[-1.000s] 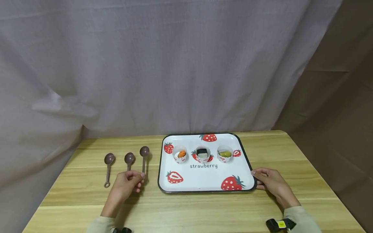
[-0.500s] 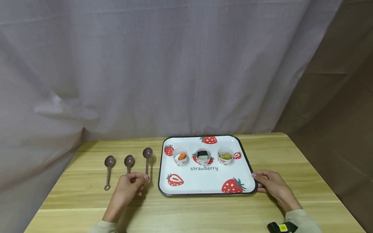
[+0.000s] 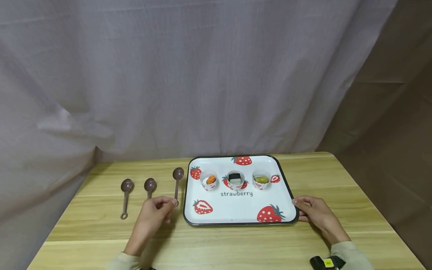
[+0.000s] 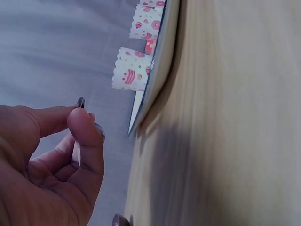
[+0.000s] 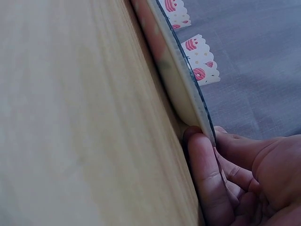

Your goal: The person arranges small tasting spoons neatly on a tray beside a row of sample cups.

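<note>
My left hand pinches the handle end of a brown measuring spoon between thumb and index finger. Its round bowl points to the back, just left of the tray. In the left wrist view only the tip of the spoon's handle shows above the thumb. My right hand holds the tray's right rim, thumb on top and fingers underneath, as the right wrist view shows. The tray is white with a black rim and strawberry prints.
Two more brown measuring spoons, one far left and one partly behind my left hand, lie on the wooden table. Paper cups on the tray hold an orange piece, a rice ball and a green piece. A grey curtain hangs behind.
My left hand has moved to the right with the measuring spoon, closer to the tray's left edge. My right hand stays at the tray's rim, and the tray has not visibly moved.
</note>
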`<state>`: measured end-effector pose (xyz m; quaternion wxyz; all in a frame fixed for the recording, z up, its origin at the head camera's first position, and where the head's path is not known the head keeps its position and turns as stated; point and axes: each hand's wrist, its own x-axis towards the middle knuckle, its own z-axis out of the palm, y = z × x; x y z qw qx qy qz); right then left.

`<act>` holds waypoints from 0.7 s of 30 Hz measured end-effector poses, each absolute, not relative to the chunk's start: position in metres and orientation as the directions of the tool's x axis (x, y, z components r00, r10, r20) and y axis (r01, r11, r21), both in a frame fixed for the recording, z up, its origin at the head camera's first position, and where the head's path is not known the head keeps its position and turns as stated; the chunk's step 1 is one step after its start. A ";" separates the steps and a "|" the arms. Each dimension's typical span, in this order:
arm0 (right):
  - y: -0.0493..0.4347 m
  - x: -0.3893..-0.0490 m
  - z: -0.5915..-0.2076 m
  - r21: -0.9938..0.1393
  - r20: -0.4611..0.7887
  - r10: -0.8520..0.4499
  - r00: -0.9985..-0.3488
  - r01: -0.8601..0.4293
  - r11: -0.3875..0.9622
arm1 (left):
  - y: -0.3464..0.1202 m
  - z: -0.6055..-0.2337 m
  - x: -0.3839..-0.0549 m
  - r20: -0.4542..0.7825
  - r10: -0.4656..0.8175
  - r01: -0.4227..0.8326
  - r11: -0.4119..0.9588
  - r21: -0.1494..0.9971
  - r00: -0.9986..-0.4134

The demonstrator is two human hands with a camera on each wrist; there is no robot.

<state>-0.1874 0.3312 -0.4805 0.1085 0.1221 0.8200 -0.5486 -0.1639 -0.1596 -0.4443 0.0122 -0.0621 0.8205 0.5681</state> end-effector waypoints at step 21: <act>0.333 -0.189 -0.479 -0.872 -0.325 0.066 -0.944 0.325 0.366 | -0.126 -0.431 -0.173 -0.109 -0.023 -0.111 0.219 0.969 -0.994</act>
